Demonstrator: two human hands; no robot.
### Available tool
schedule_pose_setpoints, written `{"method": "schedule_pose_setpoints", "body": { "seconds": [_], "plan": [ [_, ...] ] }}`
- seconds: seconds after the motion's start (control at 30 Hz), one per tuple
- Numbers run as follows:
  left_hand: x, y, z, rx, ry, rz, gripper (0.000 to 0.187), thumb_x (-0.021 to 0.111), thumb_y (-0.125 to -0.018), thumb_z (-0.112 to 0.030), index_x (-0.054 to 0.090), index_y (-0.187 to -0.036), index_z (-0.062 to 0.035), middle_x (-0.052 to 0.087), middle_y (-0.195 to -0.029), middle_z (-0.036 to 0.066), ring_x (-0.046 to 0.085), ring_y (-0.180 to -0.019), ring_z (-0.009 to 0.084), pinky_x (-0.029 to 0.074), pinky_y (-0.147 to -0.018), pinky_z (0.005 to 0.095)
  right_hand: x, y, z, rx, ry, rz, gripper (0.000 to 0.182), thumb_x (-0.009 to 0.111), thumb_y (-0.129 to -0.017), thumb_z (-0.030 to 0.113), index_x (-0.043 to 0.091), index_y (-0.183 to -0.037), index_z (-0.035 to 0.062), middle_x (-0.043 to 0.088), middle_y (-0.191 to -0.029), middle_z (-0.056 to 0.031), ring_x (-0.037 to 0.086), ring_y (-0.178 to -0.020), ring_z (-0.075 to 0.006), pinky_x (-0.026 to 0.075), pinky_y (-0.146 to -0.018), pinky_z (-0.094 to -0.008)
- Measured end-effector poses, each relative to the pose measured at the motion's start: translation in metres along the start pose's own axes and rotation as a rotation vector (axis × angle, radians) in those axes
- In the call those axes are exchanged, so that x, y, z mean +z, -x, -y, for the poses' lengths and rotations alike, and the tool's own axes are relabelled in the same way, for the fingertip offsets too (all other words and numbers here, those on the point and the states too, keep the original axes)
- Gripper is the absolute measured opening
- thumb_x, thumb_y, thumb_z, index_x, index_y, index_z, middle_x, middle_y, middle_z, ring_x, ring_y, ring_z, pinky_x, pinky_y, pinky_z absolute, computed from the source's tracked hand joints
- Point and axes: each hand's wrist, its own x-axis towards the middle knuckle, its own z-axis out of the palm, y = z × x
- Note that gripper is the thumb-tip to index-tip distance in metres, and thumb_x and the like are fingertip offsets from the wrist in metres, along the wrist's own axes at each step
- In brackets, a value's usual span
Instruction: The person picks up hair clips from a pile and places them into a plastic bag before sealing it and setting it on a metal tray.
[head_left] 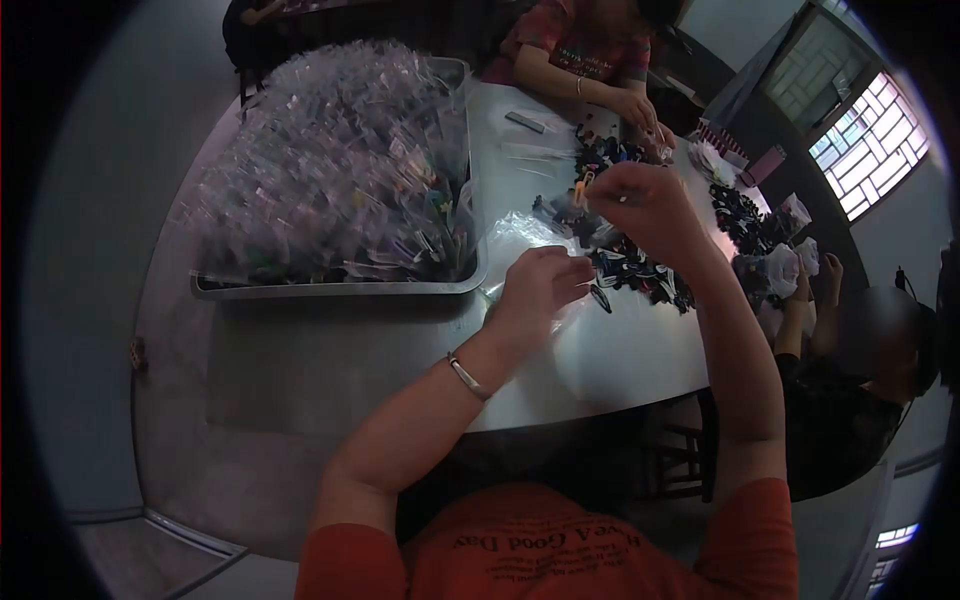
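My right hand is raised over the table with its fingers pinched together. Between the fingertips is a small orange hair clip. Lower and to the left, my left hand has its fingers curled over a clear plastic bag, whose shiny film spreads out above and below the hand. Beyond and beside both hands lies a loose pile of dark hair clips, mostly black with a few coloured ones. One black clip rests apart, close to my left fingertips.
A large metal tray heaped with filled clear packets stands at the left. Across the table a person handles small items. Another person sits at the right beside more dark clips and plastic bags. A pink bottle stands behind.
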Motion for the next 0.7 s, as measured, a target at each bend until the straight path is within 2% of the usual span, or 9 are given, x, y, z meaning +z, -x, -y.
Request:
{"method": "schedule_pose_setpoints", "body": {
  "seconds": [0.07, 0.1, 0.17, 0.23, 0.33, 0.47, 0.57, 0.63, 0.7],
  "plan": [
    [0.008, 0.002, -0.006, 0.077, -0.145, -0.175, 0.029, 0.051, -0.087, -0.006, 0.039, -0.113, 0.0007, 0.058, -0.104, 0.022, 0.061, -0.094, 0.0311, 0.050, -0.085, 0.0405, 0.000, -0.015, 0.004, -0.086, 0.045, -0.001, 0.011, 0.066, -0.073, 0.006, 0.067, -0.084, 0.0026, 0.066, -0.076, -0.0091, 0.065, -0.071, -0.0194, 0.051, -0.067, -0.0292],
    [0.005, -0.002, -0.011, 0.143, -0.146, -0.119, 0.032, 0.049, -0.088, -0.004, 0.035, -0.116, 0.0010, 0.057, -0.105, 0.022, 0.061, -0.094, 0.0316, 0.050, -0.085, 0.0410, 0.000, -0.021, 0.007, -0.169, 0.100, 0.006, 0.009, 0.066, -0.073, 0.007, 0.068, -0.082, 0.0040, 0.066, -0.078, -0.0091, 0.064, -0.072, -0.0223, 0.051, -0.067, -0.0307],
    [-0.003, -0.011, -0.023, 0.271, -0.088, -0.119, 0.033, 0.047, -0.089, -0.004, 0.034, -0.118, 0.0014, 0.056, -0.106, 0.023, 0.060, -0.095, 0.0321, 0.050, -0.085, 0.0419, 0.001, -0.032, 0.012, -0.161, 0.171, 0.004, 0.006, 0.066, -0.072, 0.008, 0.068, -0.077, 0.0066, 0.065, -0.080, -0.0081, 0.062, -0.081, -0.0256, 0.049, -0.075, -0.0340],
    [-0.009, -0.015, -0.039, 0.314, -0.059, -0.103, 0.034, 0.047, -0.090, -0.004, 0.031, -0.120, 0.0007, 0.053, -0.111, 0.022, 0.059, -0.099, 0.0324, 0.050, -0.087, 0.0424, 0.005, -0.049, -0.003, -0.456, 0.393, -0.014, 0.005, 0.066, -0.070, 0.008, 0.067, -0.075, 0.0082, 0.065, -0.084, -0.0059, 0.059, -0.091, -0.0243, 0.045, -0.083, -0.0358],
    [-0.002, -0.012, -0.057, 0.520, -0.023, -0.282, 0.035, 0.047, -0.091, -0.006, 0.033, -0.122, 0.0006, 0.045, -0.119, 0.020, 0.055, -0.106, 0.0326, 0.048, -0.090, 0.0435, 0.015, -0.058, -0.013, -0.470, 0.352, -0.007, 0.006, 0.066, -0.068, 0.007, 0.067, -0.073, 0.0094, 0.065, -0.088, -0.0040, 0.058, -0.096, -0.0234, 0.043, -0.086, -0.0355],
    [-0.014, -0.012, -0.070, 0.576, -0.121, -0.321, 0.032, 0.047, -0.091, -0.007, 0.037, -0.120, 0.0029, 0.044, -0.119, 0.017, 0.053, -0.107, 0.0295, 0.046, -0.091, 0.0406, 0.028, -0.065, -0.013, -0.517, 0.281, -0.045, 0.009, 0.070, -0.067, 0.004, 0.067, -0.073, 0.0092, 0.064, -0.097, -0.0042, 0.057, -0.097, -0.0240, 0.044, -0.086, -0.0358],
    [-0.012, -0.011, -0.075, 0.675, -0.332, -0.480, 0.026, 0.048, -0.089, -0.007, 0.044, -0.113, 0.0031, 0.048, -0.113, 0.012, 0.052, -0.105, 0.0230, 0.045, -0.089, 0.0336, 0.041, -0.070, -0.005, -0.534, 0.222, -0.025, 0.009, 0.069, -0.067, 0.003, 0.067, -0.073, 0.0102, 0.063, -0.098, -0.0047, 0.057, -0.097, -0.0240, 0.044, -0.086, -0.0364],
    [-0.016, -0.014, -0.079, 0.916, -0.682, -0.539, 0.022, 0.049, -0.087, -0.006, 0.048, -0.107, 0.0011, 0.053, -0.106, 0.008, 0.053, -0.098, 0.0160, 0.043, -0.083, 0.0271, 0.050, -0.073, -0.003, -0.548, 0.246, 0.025, 0.009, 0.069, -0.066, 0.003, 0.067, -0.072, 0.0105, 0.063, -0.099, -0.0056, 0.057, -0.098, -0.0243, 0.045, -0.086, -0.0366],
    [-0.023, -0.016, -0.086, 0.889, -0.635, -0.521, 0.021, 0.049, -0.087, -0.006, 0.050, -0.106, 0.0001, 0.055, -0.103, 0.006, 0.053, -0.095, 0.0140, 0.042, -0.081, 0.0257, 0.057, -0.074, -0.002, -0.551, 0.214, 0.024, 0.009, 0.069, -0.066, 0.002, 0.067, -0.070, 0.0102, 0.063, -0.099, -0.0058, 0.057, -0.098, -0.0245, 0.045, -0.086, -0.0364]
  ]
}}
